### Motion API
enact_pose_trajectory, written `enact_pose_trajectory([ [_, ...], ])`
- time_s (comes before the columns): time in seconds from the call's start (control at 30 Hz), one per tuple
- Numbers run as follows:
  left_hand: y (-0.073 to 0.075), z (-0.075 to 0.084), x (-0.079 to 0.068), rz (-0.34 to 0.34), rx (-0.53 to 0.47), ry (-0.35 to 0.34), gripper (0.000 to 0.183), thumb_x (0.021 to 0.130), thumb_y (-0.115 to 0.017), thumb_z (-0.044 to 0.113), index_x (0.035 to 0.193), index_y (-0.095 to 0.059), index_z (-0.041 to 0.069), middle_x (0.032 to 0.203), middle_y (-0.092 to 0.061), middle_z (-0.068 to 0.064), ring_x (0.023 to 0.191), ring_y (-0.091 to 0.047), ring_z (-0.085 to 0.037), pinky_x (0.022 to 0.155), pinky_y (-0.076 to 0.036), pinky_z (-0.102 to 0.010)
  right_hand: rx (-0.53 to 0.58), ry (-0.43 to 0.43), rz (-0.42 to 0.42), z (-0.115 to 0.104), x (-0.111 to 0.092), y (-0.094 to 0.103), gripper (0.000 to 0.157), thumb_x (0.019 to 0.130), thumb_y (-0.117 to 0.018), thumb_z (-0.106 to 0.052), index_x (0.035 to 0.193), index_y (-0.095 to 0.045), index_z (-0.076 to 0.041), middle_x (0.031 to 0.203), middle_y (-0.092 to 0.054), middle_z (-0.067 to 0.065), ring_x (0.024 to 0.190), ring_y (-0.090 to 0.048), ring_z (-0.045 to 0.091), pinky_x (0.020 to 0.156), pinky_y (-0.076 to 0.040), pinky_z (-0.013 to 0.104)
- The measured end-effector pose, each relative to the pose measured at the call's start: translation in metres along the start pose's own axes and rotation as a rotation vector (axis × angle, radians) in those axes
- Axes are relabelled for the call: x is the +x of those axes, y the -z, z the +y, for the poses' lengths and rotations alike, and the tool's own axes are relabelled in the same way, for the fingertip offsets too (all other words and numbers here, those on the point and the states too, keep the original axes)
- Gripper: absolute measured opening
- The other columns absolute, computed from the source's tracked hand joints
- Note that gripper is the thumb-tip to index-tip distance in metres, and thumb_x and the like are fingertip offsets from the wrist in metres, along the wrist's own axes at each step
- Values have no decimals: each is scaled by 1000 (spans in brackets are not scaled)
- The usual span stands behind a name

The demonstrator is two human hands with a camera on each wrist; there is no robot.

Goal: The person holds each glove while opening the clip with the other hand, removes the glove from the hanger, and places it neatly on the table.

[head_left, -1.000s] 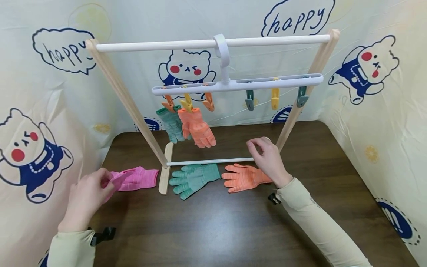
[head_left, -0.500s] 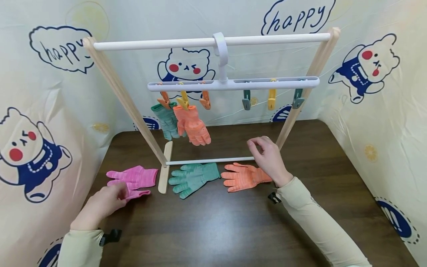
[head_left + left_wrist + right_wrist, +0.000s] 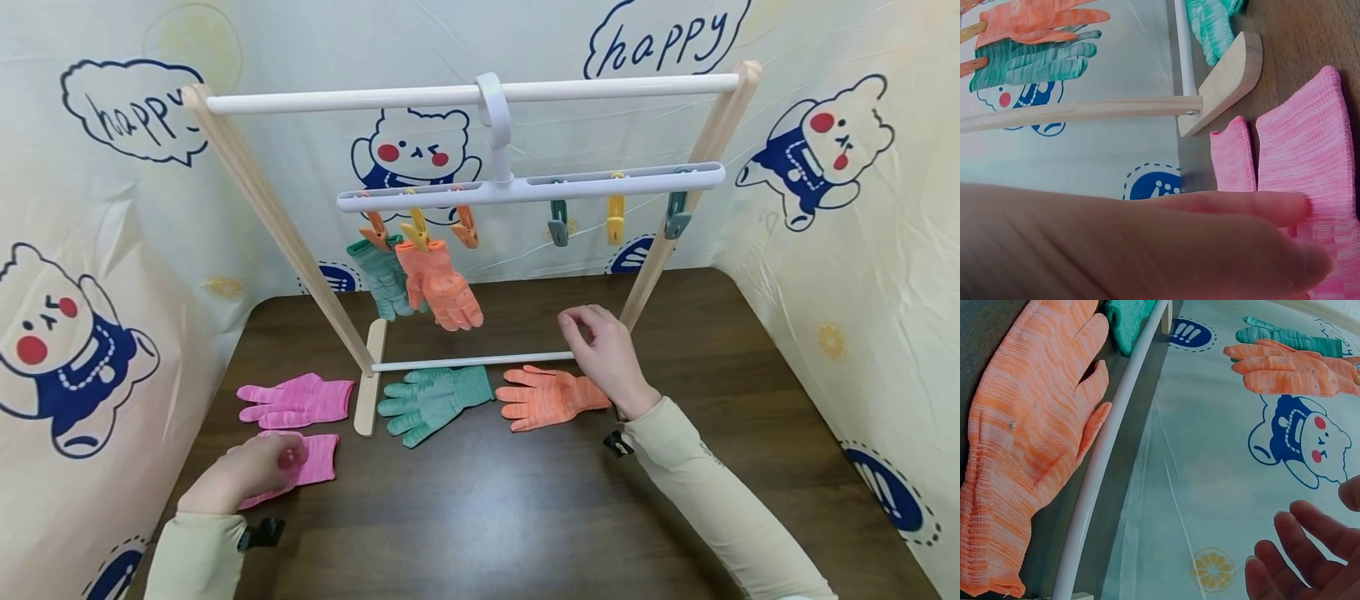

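My left hand [image 3: 258, 467] rests on a pink knit glove [image 3: 321, 460] at the table's left side and covers part of it. In the left wrist view, the thumb and a straight finger touch the glove's ribbed fabric, spaced apart. A second pink glove [image 3: 300, 402] lies flat just behind it. Above the lower white bar, my right hand [image 3: 609, 354] hovers with loosely bent fingers and nothing in them. Beneath that hand lies an orange glove [image 3: 547, 398], palm area flat on the table, with a green glove [image 3: 435, 402] to its left.
A wooden rack with a white top rod [image 3: 337, 102] carries a white clip hanger [image 3: 420, 198]. From its left clips hang a green glove [image 3: 378, 275] and an orange glove [image 3: 441, 287]. An orange clip [image 3: 465, 227] and several right-hand clips hold nothing. Patterned cloth surrounds the table.
My left hand has brought one pink glove down toward the front and laid it flat, cuff to the right. The right hand has stayed in place. The hanger sways slightly.
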State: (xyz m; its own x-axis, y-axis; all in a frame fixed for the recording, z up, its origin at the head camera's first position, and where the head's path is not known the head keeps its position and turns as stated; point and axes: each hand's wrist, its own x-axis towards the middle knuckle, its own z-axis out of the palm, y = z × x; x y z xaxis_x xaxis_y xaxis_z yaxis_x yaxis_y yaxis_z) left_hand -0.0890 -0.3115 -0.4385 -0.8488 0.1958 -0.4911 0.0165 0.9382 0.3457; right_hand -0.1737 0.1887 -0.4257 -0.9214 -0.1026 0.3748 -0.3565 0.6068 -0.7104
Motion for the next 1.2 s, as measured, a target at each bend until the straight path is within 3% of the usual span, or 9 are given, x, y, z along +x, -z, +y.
enact_pose_trajectory([
  [0.4,6,-1,5,23,54,-3,21,87,-74,5,108,-74,4,97,-70,-11,89,-64,-29,82,-55,-61,-22,6,-1,1,0,-2,28,107,-59,-26,114,-76,-4,102,-70,10,75,-52,21,68,-46,37],
  [0.73,8,4,5,79,78,1,19,90,-66,9,107,-72,5,100,-70,-14,87,-64,-31,75,-53,-63,-10,17,-12,1,2,-2,28,107,-59,-26,112,-76,-5,98,-73,8,81,-57,33,67,-46,36],
  [0.87,10,9,7,122,82,-5,21,91,-68,14,110,-71,5,100,-71,-13,90,-67,-31,75,-54,-64,-11,7,-20,1,1,-2,29,107,-58,-27,112,-76,-5,97,-73,7,82,-57,33,67,-47,37],
  [1.2,8,24,13,261,47,-104,22,96,-72,22,110,-71,5,96,-73,-7,87,-70,-26,72,-57,-58,-10,0,-27,-1,2,-5,30,107,-58,-28,114,-75,-4,99,-73,8,85,-55,27,70,-48,37],
])
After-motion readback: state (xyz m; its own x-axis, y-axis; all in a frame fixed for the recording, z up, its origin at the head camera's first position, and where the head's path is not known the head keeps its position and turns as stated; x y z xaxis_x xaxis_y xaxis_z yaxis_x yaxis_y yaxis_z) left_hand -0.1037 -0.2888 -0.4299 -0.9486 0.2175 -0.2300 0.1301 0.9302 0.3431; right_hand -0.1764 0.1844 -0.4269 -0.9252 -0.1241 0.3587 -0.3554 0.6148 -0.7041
